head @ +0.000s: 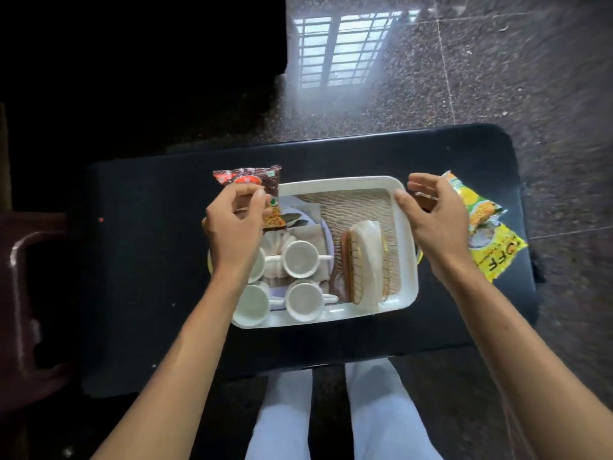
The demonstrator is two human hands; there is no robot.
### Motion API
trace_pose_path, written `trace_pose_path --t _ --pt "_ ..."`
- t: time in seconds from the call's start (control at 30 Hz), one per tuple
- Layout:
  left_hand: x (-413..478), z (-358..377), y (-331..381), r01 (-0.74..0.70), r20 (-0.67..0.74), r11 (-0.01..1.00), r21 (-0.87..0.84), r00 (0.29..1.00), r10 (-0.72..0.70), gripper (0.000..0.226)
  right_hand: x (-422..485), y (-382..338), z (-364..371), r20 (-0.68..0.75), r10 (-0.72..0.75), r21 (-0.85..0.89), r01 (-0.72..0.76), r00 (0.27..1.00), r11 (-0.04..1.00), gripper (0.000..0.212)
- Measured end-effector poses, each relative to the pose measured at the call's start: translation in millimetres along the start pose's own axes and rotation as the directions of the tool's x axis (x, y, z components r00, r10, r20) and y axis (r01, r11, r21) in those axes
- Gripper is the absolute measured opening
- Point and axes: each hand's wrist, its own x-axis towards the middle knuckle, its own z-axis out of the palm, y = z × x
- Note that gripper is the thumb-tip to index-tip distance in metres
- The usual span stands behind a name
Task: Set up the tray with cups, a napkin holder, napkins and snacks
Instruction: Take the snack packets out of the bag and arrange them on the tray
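Note:
A white tray (351, 182) lies on a black table (139, 260). Several white cups (300, 258) stand in its left half, and a wooden napkin holder (353, 263) filled with white napkins (368, 240) stands on a woven mat in its right half. My left hand (232, 234) pinches a dark red snack packet (248, 179) above the tray's far left corner. My right hand (431, 217) hovers open over the tray's right rim, with spread fingers near a small brown thing that I cannot identify. Yellow snack packets (487, 234) lie on the table right of the tray.
A dark red plastic chair (30, 293) stands left of the table. Speckled stone floor (497, 78) lies beyond and to the right. My legs in white trousers (374, 410) are under the table's near edge.

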Motion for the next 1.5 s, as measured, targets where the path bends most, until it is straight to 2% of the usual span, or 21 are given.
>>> trace_pose_path --t 0.1,0.2,0.27,0.37,0.43,0.53,0.6,0.7,0.87,1.07,1.17,1.27,1.33,1.4,1.43,1.5 --pt "-20 49 23 -0.078 0.126 0.997 0.011 0.989 0.076 0.01 13 31 -48 -0.134 0.046 -0.049 -0.053 0.99 0.997 0.034" --pt "-47 102 42 -0.105 0.252 0.994 0.011 0.963 0.099 0.009 29 60 -85 -0.164 0.042 -0.17 -0.07 0.986 0.983 0.035" --pt "-65 136 51 -0.054 0.323 0.998 -0.024 0.944 0.059 0.009 43 74 -101 -0.126 0.028 -0.271 -0.062 0.992 0.96 0.039" --pt "-91 182 59 0.042 0.412 0.996 -0.084 0.911 -0.004 0.009 64 90 -114 0.014 0.052 -0.442 -0.04 0.999 0.896 0.056" --pt "-104 206 61 0.078 0.424 0.994 -0.078 0.905 -0.038 0.009 73 96 -115 0.124 0.107 -0.556 -0.02 0.987 0.831 0.076" --pt "-113 228 61 0.134 0.416 0.989 -0.066 0.905 -0.094 0.01 80 99 -108 0.25 0.15 -0.623 0.041 0.956 0.781 0.099" --pt "-114 236 60 0.166 0.394 0.985 -0.049 0.909 -0.134 0.011 83 102 -102 0.263 0.136 -0.629 0.063 0.955 0.775 0.101" --pt "-109 240 57 0.192 0.358 0.981 -0.039 0.919 -0.166 0.011 85 106 -96 0.251 0.085 -0.642 0.1 0.964 0.76 0.091" --pt "-101 242 54 0.186 0.321 0.983 -0.003 0.931 -0.175 0.012 92 114 -97 0.251 -0.037 -0.516 0.166 0.967 0.84 0.056" --pt "-99 248 50 0.168 0.252 0.983 0.077 0.95 -0.183 0.014 97 118 -116 0.301 -0.235 -0.308 0.327 0.924 0.893 0.048" --pt "-99 245 51 0.169 0.27 0.985 0.044 0.947 -0.175 0.041 95 112 -132 0.342 -0.331 -0.2 0.413 0.879 0.889 0.05" --pt "-98 235 53 0.222 0.352 0.971 -0.085 0.918 -0.179 0.064 88 102 -147 0.42 -0.38 -0.106 0.461 0.824 0.881 0.055" --pt "-97 229 55 0.276 0.443 0.944 -0.178 0.88 -0.173 0.058 83 94 -154 0.465 -0.41 -0.076 0.497 0.785 0.864 0.057" --pt "-99 222 59 0.248 0.443 0.945 -0.215 0.887 -0.132 0.039 77 84 -157 0.461 -0.43 -0.048 0.505 0.776 0.862 0.062" --pt "-100 219 60 0.233 0.417 0.944 -0.234 0.901 -0.119 0.032 73 80 -156 0.433 -0.425 -0.038 0.488 0.795 0.872 0.069" --pt "-103 212 63 0.242 0.357 0.922 -0.301 0.926 -0.127 0.021 63 71 -152 0.331 -0.351 -0.01 0.376 0.876 0.927 0.084"
